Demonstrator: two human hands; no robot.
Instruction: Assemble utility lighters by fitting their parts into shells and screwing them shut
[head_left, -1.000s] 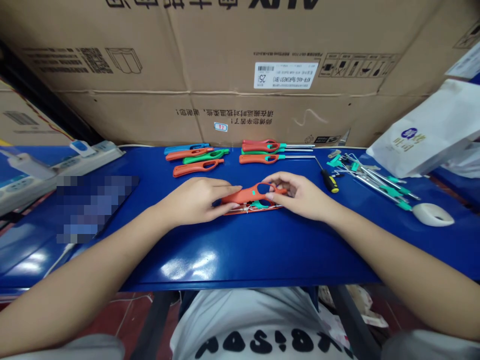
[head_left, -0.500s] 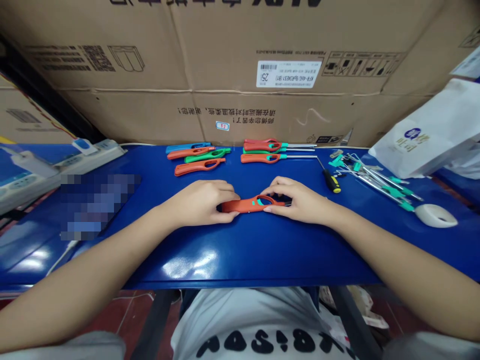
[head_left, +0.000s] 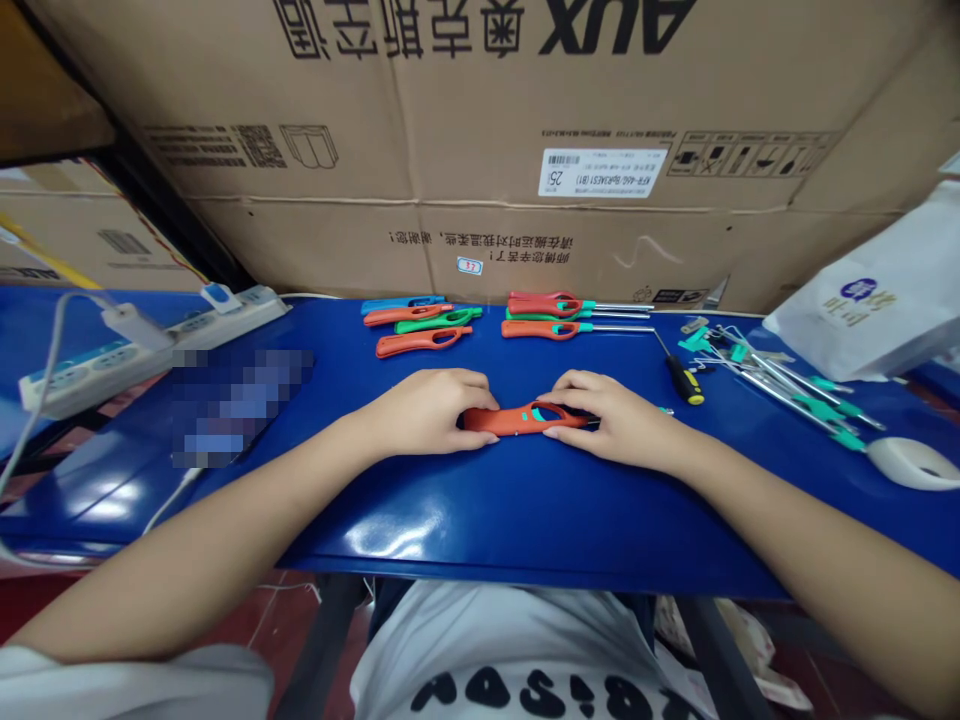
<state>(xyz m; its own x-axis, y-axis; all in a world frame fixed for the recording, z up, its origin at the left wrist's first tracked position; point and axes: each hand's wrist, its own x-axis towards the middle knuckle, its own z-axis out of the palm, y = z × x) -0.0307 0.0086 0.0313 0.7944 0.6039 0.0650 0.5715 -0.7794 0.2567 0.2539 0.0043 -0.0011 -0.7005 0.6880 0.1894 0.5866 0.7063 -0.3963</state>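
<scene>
An orange lighter handle [head_left: 504,421] lies level between my two hands, just above or on the blue table. My left hand [head_left: 424,412] is closed around its left end, thumb in front and fingers behind. At the looped end, my right hand [head_left: 616,415] pinches the handle by its rim; a bit of thin dark rod shows under the palm. Green pieces show inside the loop. Behind my hands lie several loose handles, among them an orange one [head_left: 424,342] and a green one [head_left: 439,320]. Lighters with metal tubes, one orange [head_left: 541,329], lie to their right.
A black and yellow screwdriver [head_left: 684,380] lies right of the lighters. Beyond it are several metal tubes with green parts [head_left: 795,395], a white oval object [head_left: 911,463] and a white bag [head_left: 862,290]. A power strip [head_left: 97,365] sits at left. A cardboard box [head_left: 480,120] stands behind.
The view has shifted, so everything sits slightly further right and lower. Both hands keep their hold on the orange handle, with the right fingers slightly changed in position.
</scene>
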